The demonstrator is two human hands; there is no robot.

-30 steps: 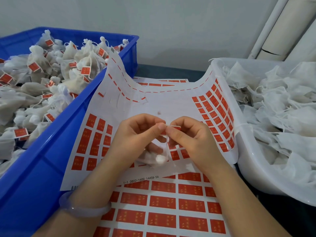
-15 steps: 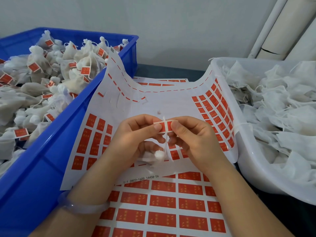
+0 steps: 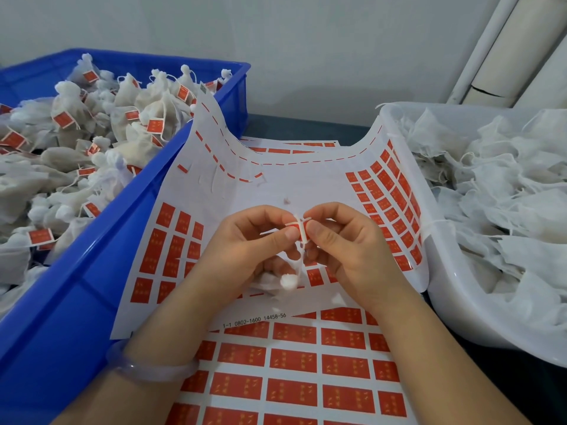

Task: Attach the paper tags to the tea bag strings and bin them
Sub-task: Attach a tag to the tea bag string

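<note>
blue bin [image 3: 92,286] of tagged bags sits left, white tub [image 3: 454,302] of untagged ones right, both crowding the curled sheet [image 3: 276,185] between. above it the left hand [image 3: 245,250] and right hand [image 3: 346,250] curl, thumb to forefinger. the bag [image 3: 288,282] dangles under the left palm, light and limp. both hands pinch the tag [image 3: 296,230], folded round the string [image 3: 300,262]; thin, sticky and easily creased, i judge, so press its outer edges.
</note>
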